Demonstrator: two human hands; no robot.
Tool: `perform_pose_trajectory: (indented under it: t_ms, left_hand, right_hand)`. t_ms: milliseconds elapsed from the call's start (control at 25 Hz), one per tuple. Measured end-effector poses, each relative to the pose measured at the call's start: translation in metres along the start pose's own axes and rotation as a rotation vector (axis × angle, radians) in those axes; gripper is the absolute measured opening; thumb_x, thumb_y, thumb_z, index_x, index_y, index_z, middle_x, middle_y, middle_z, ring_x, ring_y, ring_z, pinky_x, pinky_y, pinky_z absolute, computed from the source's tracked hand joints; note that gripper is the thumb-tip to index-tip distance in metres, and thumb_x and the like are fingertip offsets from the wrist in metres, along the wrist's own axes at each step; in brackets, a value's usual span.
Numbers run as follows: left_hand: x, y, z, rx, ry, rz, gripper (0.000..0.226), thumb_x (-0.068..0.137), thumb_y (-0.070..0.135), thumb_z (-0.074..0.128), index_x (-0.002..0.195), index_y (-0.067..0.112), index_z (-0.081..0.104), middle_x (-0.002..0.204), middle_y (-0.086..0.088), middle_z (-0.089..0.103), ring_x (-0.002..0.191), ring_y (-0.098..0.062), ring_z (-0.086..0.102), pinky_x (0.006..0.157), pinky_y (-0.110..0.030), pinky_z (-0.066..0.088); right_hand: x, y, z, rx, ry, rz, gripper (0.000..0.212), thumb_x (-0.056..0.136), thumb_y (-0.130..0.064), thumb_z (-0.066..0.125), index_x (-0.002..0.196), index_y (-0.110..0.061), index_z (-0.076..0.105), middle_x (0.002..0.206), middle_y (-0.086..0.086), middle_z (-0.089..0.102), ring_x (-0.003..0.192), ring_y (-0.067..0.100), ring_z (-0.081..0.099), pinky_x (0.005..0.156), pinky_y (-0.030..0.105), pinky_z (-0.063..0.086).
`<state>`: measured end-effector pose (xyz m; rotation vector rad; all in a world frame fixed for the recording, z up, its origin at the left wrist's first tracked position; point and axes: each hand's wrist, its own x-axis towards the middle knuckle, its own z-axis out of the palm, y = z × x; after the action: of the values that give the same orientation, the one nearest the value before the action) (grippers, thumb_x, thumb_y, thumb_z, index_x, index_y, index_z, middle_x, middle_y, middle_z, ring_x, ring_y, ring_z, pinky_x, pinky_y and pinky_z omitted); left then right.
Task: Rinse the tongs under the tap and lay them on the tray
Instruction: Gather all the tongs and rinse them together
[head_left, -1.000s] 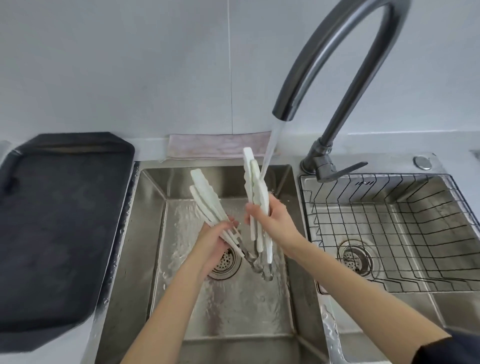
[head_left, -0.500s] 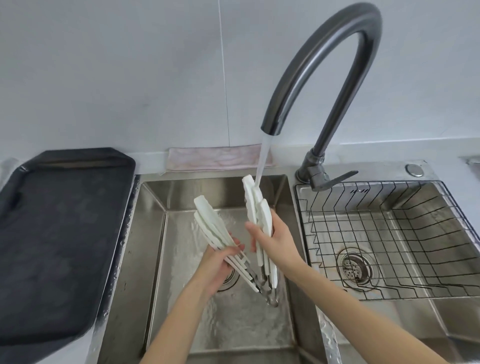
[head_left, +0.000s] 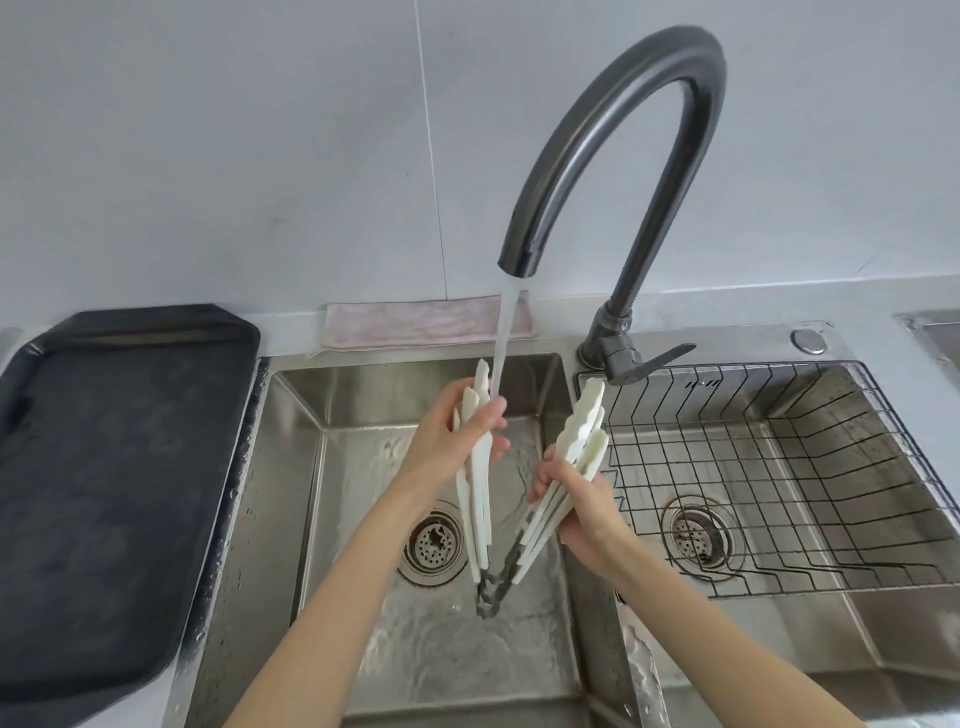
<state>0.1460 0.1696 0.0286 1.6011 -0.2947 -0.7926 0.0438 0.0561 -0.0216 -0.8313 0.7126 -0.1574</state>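
Note:
White tongs (head_left: 480, 499) with a grey metal hinge hang spread in a V over the left sink basin (head_left: 291, 467), hinge down. My left hand (head_left: 452, 441) grips the left arm, whose tip sits in the water stream from the dark curved tap (head_left: 623, 130). My right hand (head_left: 576, 499) grips the right arm, which leans toward the wire basket, outside the stream. The dark tray (head_left: 114, 467) lies flat on the counter at the left, with nothing on it.
A wire dish basket (head_left: 831, 467) fills the right basin. A pink cloth (head_left: 415, 325) lies folded behind the left basin. The tap's lever (head_left: 654, 358) points right. A drain strainer (head_left: 431, 540) sits in the left basin's floor.
The tongs have shifted right and spread wider. The left arm now sits under the water where the right arm was before. The view has tilted up a little.

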Motion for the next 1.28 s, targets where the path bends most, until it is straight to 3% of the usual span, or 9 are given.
perform_pose_trajectory:
  t_ms: [120, 240, 400, 600, 680, 760, 1000, 1160, 1280]
  left_hand:
    - [0.009, 0.016, 0.017, 0.081, 0.042, 0.167, 0.01, 0.086, 0.027, 0.059, 0.095, 0.027, 0.054, 0.065, 0.003, 0.056, 0.046, -0.007, 0.055, 0.055, -0.028, 0.05]
    - [0.013, 0.017, 0.028, 0.199, 0.15, 0.225, 0.02, 0.085, 0.045, 0.054, 0.073, 0.031, 0.048, 0.06, 0.003, 0.051, 0.051, -0.016, 0.056, 0.059, -0.034, 0.048]
    - [0.019, 0.018, 0.036, 0.289, 0.268, 0.214, 0.048, 0.088, 0.054, 0.04, 0.063, 0.013, 0.041, 0.064, -0.006, 0.047, 0.063, -0.019, 0.049, 0.065, -0.034, 0.043]
    - [0.024, 0.005, 0.028, 0.051, 0.261, 0.23, 0.035, 0.096, 0.036, 0.032, 0.098, 0.013, 0.06, 0.087, -0.01, 0.061, 0.081, -0.026, 0.056, 0.079, -0.049, 0.047]
    - [0.02, 0.004, 0.021, -0.017, 0.286, 0.252, 0.029, 0.097, 0.03, 0.033, 0.118, 0.028, 0.054, 0.119, -0.006, 0.061, 0.108, -0.021, 0.056, 0.098, -0.041, 0.044]
    - [0.012, -0.001, 0.019, -0.065, 0.298, 0.206, 0.035, 0.096, 0.033, 0.037, 0.129, 0.03, 0.045, 0.129, -0.001, 0.055, 0.118, -0.016, 0.051, 0.102, -0.032, 0.041]
    - [-0.012, -0.029, 0.017, -0.121, 0.251, 0.048, 0.05, 0.08, 0.052, 0.049, 0.118, 0.02, 0.047, 0.09, -0.001, 0.063, 0.072, -0.01, 0.069, 0.073, -0.031, 0.058]
    - [-0.013, -0.03, 0.016, -0.135, 0.287, 0.017, 0.038, 0.084, 0.027, 0.061, 0.117, 0.015, 0.048, 0.073, 0.006, 0.066, 0.055, -0.004, 0.065, 0.075, -0.04, 0.058]
    - [-0.013, -0.034, 0.013, -0.241, 0.384, -0.03, 0.026, 0.088, 0.022, 0.057, 0.113, 0.017, 0.051, 0.083, -0.001, 0.065, 0.055, -0.006, 0.066, 0.069, -0.035, 0.058]
  right_hand:
    - [0.002, -0.003, 0.001, 0.097, 0.006, 0.042, 0.013, 0.081, 0.001, 0.049, 0.078, -0.011, 0.046, 0.051, -0.002, 0.046, 0.047, 0.011, 0.047, 0.06, 0.026, 0.042]
    - [0.005, -0.008, 0.002, 0.161, 0.07, 0.029, 0.016, 0.086, 0.003, 0.045, 0.079, -0.011, 0.05, 0.053, 0.0, 0.048, 0.047, 0.011, 0.05, 0.063, 0.027, 0.042]
    - [0.006, -0.008, 0.005, 0.126, 0.126, -0.017, 0.017, 0.088, 0.003, 0.042, 0.081, -0.01, 0.05, 0.051, -0.002, 0.047, 0.042, 0.008, 0.046, 0.057, 0.024, 0.04]
    - [0.002, -0.013, 0.011, -0.035, 0.208, -0.051, 0.02, 0.086, 0.002, 0.04, 0.076, -0.013, 0.05, 0.052, -0.003, 0.042, 0.043, 0.008, 0.04, 0.054, 0.025, 0.034]
    - [0.0, -0.015, 0.015, -0.134, 0.254, -0.065, 0.02, 0.085, 0.0, 0.043, 0.072, -0.014, 0.05, 0.052, -0.003, 0.041, 0.042, 0.008, 0.039, 0.052, 0.025, 0.034]
    - [0.0, -0.018, 0.022, -0.129, 0.271, -0.08, 0.018, 0.086, -0.001, 0.045, 0.074, -0.014, 0.049, 0.053, -0.003, 0.041, 0.041, 0.007, 0.04, 0.051, 0.024, 0.036]
    - [0.004, -0.035, 0.041, -0.208, 0.28, -0.099, 0.021, 0.086, -0.006, 0.049, 0.067, -0.013, 0.048, 0.051, 0.0, 0.043, 0.048, 0.014, 0.04, 0.051, 0.026, 0.039]
    - [0.001, -0.034, 0.043, -0.313, 0.217, -0.11, 0.005, 0.088, -0.012, 0.057, 0.089, -0.007, 0.055, 0.063, 0.001, 0.056, 0.057, 0.013, 0.053, 0.058, 0.024, 0.049]
    - [0.001, -0.037, 0.042, -0.368, 0.067, -0.08, 0.027, 0.086, -0.022, 0.063, 0.108, -0.008, 0.055, 0.08, 0.001, 0.066, 0.075, 0.014, 0.063, 0.08, 0.033, 0.054]
